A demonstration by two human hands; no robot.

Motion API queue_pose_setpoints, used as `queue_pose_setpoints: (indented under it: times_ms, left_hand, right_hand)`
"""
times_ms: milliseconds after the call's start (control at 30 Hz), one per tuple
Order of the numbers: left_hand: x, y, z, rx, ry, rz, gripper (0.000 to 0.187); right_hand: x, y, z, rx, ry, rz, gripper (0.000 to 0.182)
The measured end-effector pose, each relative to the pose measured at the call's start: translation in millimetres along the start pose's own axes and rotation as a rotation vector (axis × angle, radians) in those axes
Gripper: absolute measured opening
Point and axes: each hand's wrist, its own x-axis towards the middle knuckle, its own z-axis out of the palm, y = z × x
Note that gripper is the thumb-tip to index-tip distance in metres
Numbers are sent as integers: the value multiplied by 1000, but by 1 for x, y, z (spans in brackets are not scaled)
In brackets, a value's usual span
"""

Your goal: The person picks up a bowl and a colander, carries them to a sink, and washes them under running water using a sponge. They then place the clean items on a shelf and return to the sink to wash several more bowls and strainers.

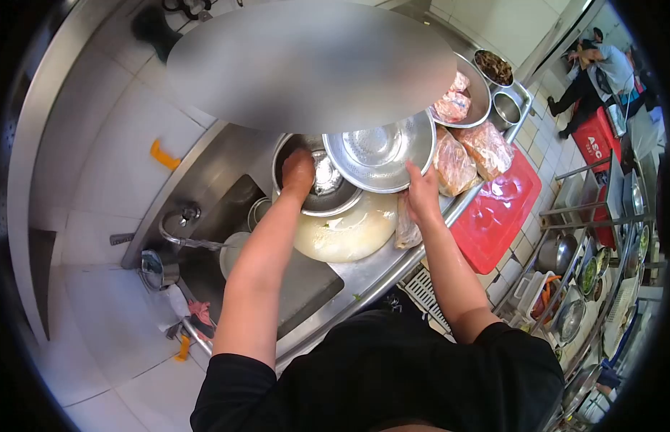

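My right hand point(423, 193) grips the near right rim of a shiny metal bowl point(382, 155), thumb over the edge. The bowl is tilted and overlaps a deeper metal basin point(331, 210) to its left. My left hand point(299, 171) reaches inside that basin, fingers curled downward; what they hold, if anything, is hidden. Bright reflections show on the basin's bottom. Under the basin's near side lies a large, pale, rounded, glossy thing point(346, 236), on the steel counter.
Water runs from a tap point(178, 225) into the sink point(300, 291) at left. Wrapped meat packs point(486, 150) and a bowl of meat point(480, 93) stand at right, by a red lid-like tray point(497, 209). Shelves point(576, 248) line the right; a person point(612, 68) is farther back.
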Motion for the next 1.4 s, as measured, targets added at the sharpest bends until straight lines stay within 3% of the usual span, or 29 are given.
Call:
queue_pose_setpoints:
  times_ms: [133,200,233,267,333,367,400,467,533,567,633,700,733,767,833,900,933,967,1033,1067,1133,1167,1200,1233,1333,1400]
  left_hand:
    - [-1,-10,19,35,-12,-12,16]
    - [-7,5,-15,-78,-53,15,23]
    - [-8,3,-45,4,-178,91,26]
    - [-31,-15,-48,-263,169,-148,20]
    - [-63,-47,-92,-231,410,-239,22]
    - [-85,-60,-112,-305,445,-401,26]
    - [-108,-78,-125,-228,371,-437,29]
    - [-166,-149,-105,3,107,-430,23]
    - [-218,-154,-127,196,-143,-544,81]
    - [-227,-138,-156,157,-180,-609,87]
    - [-249,-119,-207,77,15,-458,72]
    - [-250,-85,-276,-18,90,-440,48]
    - [-253,-53,-315,-54,276,-333,29]
    - [-256,-37,-345,-39,480,-160,26]
    - [-272,-4,-411,2,745,-5,24]
    - [-282,18,-477,243,1022,201,32]
    - [-279,23,-516,269,1151,380,40]
    - [-273,32,-551,203,1292,374,46]
    - [-256,52,-624,470,1492,459,52]
    - [-247,60,-654,610,1553,523,52]
    - [-216,33,-697,336,1107,421,52]
    - [-202,30,-702,321,1110,283,55]
    - [-192,31,-703,306,1110,140,60]
    - [-189,33,-703,314,1120,129,60]
    - [-193,39,-717,296,1335,273,65]
    - [-219,42,-737,791,1539,612,67]
  right_hand:
    - [5,-7,10,-79,-44,-12,37]
    - [11,-10,15,-128,-96,-49,36]
    - [13,-12,19,-192,-120,-34,37]
    - [15,-12,23,-253,-141,-19,38]
    - [17,-11,29,-351,-195,-55,42]
    - [16,-12,31,-456,-240,-95,45]
    - [18,-15,37,-554,-289,-151,49]
    - [-1,-23,53,-951,-156,-702,59]
    - [-20,-37,55,-1220,-592,-794,72]
    - [-33,-44,58,-1440,-807,-908,67]
    - [-41,-28,55,-1513,-1031,-999,48]
    - [-17,16,43,-1517,-1048,-998,39]
    - [-8,26,46,-1525,-1078,-965,31]
    - [-8,19,56,-1518,-1066,-1003,31]
    - [-18,5,66,-1222,-1011,-1027,22]
    - [-16,-3,81,-1193,-916,-1107,28]
    - [-22,-8,91,-1051,-679,-1030,32]
    - [-29,-15,101,-902,-453,-943,37]
    - [-40,-31,117,-784,-325,-952,46]
    - [-46,-36,122,-641,-257,-804,48]
    - [-73,-59,130,-411,-167,-592,49]
    - [-86,-76,128,-405,-175,-602,49]
    - [-98,-89,126,-348,-214,-675,49]
    - [-113,-104,123,-290,-255,-743,48]
    - [-133,-169,108,-354,-265,-1152,55]
    - [-144,-207,101,-248,-165,-1374,55]
